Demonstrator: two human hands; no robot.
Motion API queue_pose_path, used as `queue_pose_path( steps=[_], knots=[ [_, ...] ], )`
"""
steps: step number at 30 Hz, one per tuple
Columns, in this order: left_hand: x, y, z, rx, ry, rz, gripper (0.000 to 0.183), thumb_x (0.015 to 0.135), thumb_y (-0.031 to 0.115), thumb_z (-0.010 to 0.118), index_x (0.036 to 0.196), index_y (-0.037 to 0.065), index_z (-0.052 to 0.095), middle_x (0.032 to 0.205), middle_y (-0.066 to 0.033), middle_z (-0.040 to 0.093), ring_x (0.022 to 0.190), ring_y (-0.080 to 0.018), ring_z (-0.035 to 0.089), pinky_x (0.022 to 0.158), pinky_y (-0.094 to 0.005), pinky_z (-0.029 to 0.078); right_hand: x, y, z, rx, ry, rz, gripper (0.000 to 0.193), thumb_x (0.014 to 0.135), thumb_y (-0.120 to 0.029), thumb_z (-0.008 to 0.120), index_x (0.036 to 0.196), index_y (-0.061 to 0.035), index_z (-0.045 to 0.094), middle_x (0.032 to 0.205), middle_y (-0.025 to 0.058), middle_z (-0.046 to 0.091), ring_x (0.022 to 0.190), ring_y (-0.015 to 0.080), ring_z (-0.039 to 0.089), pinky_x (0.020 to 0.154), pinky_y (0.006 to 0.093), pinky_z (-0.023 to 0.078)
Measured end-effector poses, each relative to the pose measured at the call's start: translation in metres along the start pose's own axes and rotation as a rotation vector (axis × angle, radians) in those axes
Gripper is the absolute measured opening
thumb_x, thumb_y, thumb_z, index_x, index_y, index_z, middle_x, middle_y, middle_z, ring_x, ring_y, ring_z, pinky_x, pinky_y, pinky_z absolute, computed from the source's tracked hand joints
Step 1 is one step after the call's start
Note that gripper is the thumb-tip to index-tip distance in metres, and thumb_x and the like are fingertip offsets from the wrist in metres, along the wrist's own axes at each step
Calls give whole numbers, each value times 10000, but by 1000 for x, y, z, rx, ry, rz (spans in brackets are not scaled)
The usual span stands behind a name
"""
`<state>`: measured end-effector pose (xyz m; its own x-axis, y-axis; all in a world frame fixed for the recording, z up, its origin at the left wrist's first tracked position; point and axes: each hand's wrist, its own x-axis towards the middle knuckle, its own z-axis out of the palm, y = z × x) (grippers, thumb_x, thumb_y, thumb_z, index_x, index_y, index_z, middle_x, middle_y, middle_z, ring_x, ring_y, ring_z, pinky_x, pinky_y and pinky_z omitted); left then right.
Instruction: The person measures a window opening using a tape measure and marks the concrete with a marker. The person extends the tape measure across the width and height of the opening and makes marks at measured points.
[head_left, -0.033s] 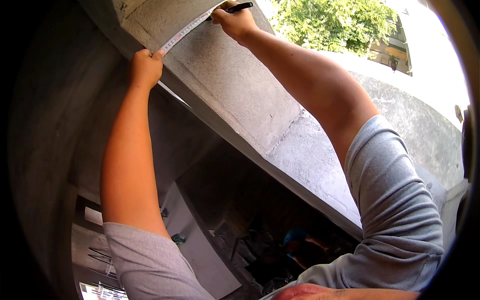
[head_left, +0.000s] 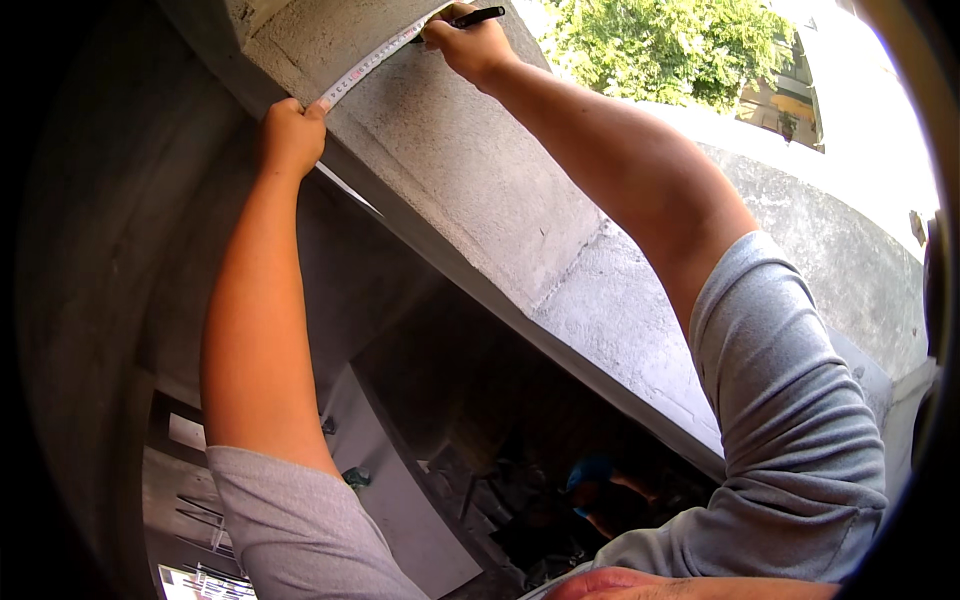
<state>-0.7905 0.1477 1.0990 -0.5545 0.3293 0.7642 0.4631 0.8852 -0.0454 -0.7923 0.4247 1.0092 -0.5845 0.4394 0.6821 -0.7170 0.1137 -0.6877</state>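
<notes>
A grey concrete beam (head_left: 470, 190) runs diagonally above me. A white measuring tape (head_left: 372, 62) lies stretched along its upper face. My left hand (head_left: 290, 135) pinches the tape's lower end against the beam's edge, fingers closed on it. My right hand (head_left: 468, 45) presses the tape's far end to the concrete and holds a black pen (head_left: 482, 16), tip pointing right. A loose length of tape hangs down below my left hand. Both arms wear grey short sleeves.
A curved concrete wall (head_left: 90, 280) closes in on the left. Beyond the beam are a low concrete parapet (head_left: 810, 210), a green tree (head_left: 650, 45) and a building (head_left: 790, 100). Below lies a dim space with clutter and something blue (head_left: 590, 472).
</notes>
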Motion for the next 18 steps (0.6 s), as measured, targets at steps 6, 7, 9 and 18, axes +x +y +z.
queue_pose_path(
  steps=[6,7,9,18],
  knots=[
    [0,6,-1,24,2,-20,544,1000,396,755,705,-22,571,629,-173,575,577,-247,506,595,-448,459,1,8,4,-84,-2,-68,341,892,-391,744,1040,-85,765,961,99,765,909,224,721,835,376,572],
    [-1,8,-2,31,8,-15,544,1000,399,754,707,-22,574,631,-175,578,577,-250,510,597,-447,462,-1,8,5,-100,8,-75,346,894,-393,742,1055,-87,764,977,104,768,926,233,726,846,382,574],
    [-1,13,-9,54,-63,-72,487,989,408,741,813,-39,662,785,-246,681,761,-394,655,699,-487,525,-3,9,7,-134,28,-89,358,899,-397,739,1084,-92,763,1009,114,774,961,251,735,867,393,578],
    [-5,23,-14,104,-106,-128,461,993,412,722,897,-39,724,918,-277,747,899,-464,733,778,-510,561,-8,3,7,-215,4,-76,376,917,-412,727,1134,-107,761,1072,128,785,1028,288,749,918,413,590]
  ],
)
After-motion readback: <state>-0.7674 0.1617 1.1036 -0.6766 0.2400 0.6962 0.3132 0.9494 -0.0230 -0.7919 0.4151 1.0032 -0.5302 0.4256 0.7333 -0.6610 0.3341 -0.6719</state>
